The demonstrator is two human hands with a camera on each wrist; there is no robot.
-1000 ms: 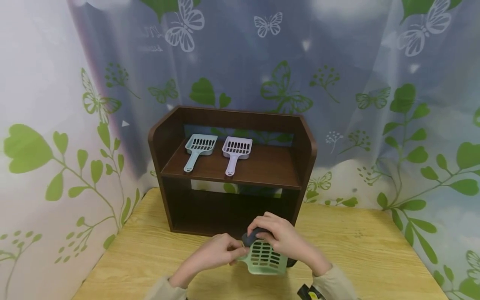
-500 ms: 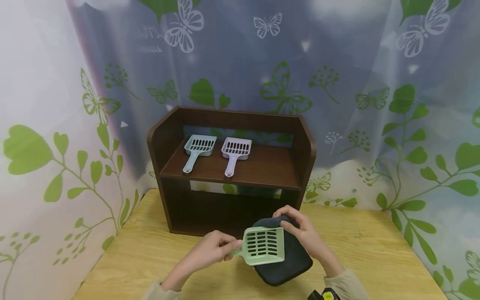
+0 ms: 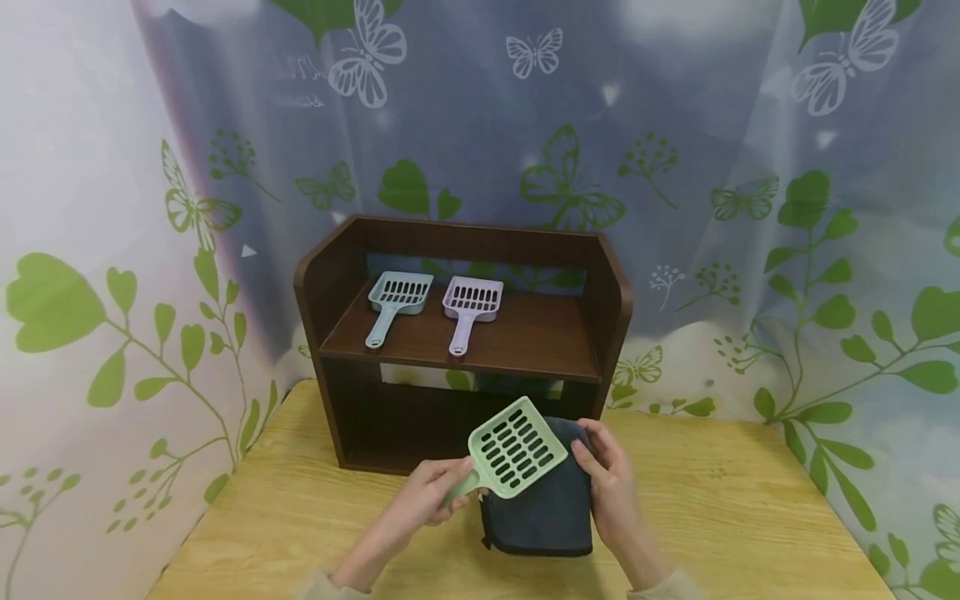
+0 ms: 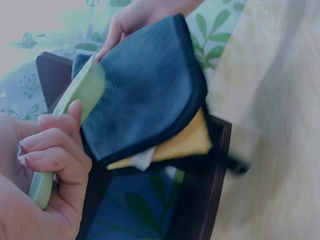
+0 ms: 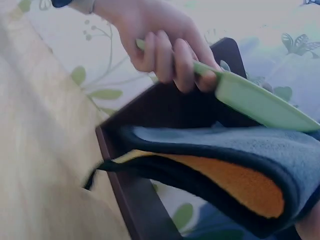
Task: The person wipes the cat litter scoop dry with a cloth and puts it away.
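My left hand (image 3: 427, 496) grips the handle of a light green slotted litter scoop (image 3: 517, 448), its fingers curled round it in the left wrist view. The scoop's slotted pan tilts up and overlaps a folded dark grey-blue cleaning cloth (image 3: 543, 517) in the head view. With my right hand (image 3: 615, 492) I hold that cloth by its upper right edge, thumb on the near face. Black binding borders the cloth, and its orange inner side (image 5: 245, 185) shows between the folds in the right wrist view. A small white tag (image 4: 143, 159) pokes out at the fold.
A dark brown two-tier shelf (image 3: 555, 333) stands on the wooden table (image 3: 712, 500) just behind my hands. On its upper board lie a pale blue litter scoop (image 3: 388, 318) and a pale purple one (image 3: 465, 321). A printed leaf-and-butterfly curtain (image 3: 480, 108) hangs behind.
My right hand has drawn the cloth out to the right from behind the scoop and turned it, so more shows. The left hand has tilted the scoop's pan upward.
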